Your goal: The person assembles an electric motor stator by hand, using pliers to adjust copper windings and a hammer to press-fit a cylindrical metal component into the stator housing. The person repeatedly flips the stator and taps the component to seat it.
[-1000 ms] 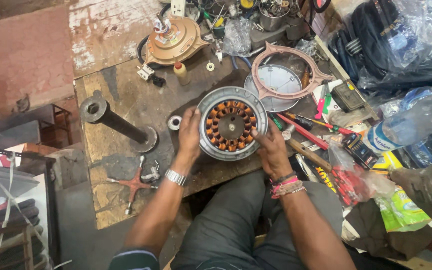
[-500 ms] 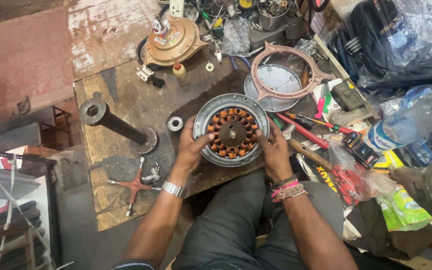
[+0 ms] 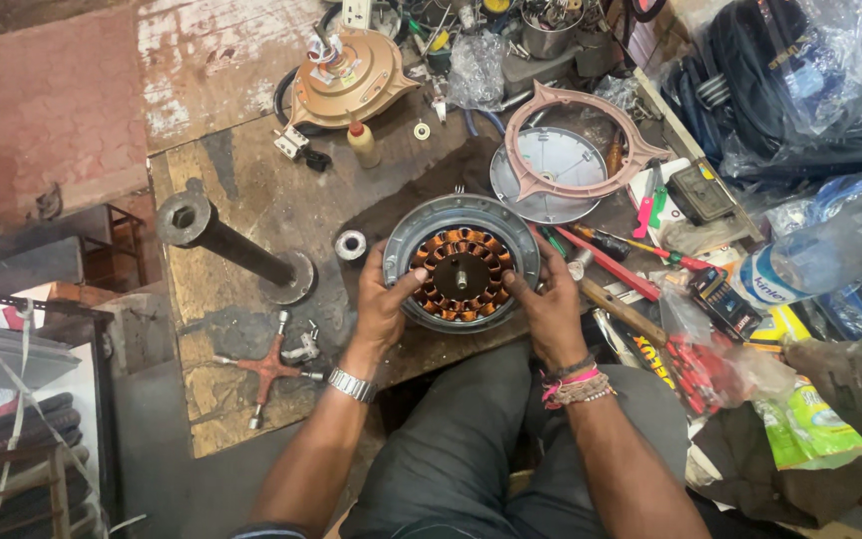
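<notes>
While both of your hands clasp the round fan motor [image 3: 462, 262] at the near middle of the worn wooden bench [image 3: 241, 215], you look to be at the stage of working its copper-wound stator [image 3: 461, 275] inside the grey housing. Your left hand [image 3: 383, 304] wraps the left rim with its thumb pressed onto the windings; your right hand [image 3: 553, 309] grips the right rim the same way. Any next move, as I judge it, calls for even pressure from both thumbs so the core stays level around the centre shaft. Far right lies a pink-rimmed cover plate [image 3: 563, 160], far left a tan motor cap [image 3: 346, 80], and left of the motor a steel pipe stand [image 3: 236, 245].
</notes>
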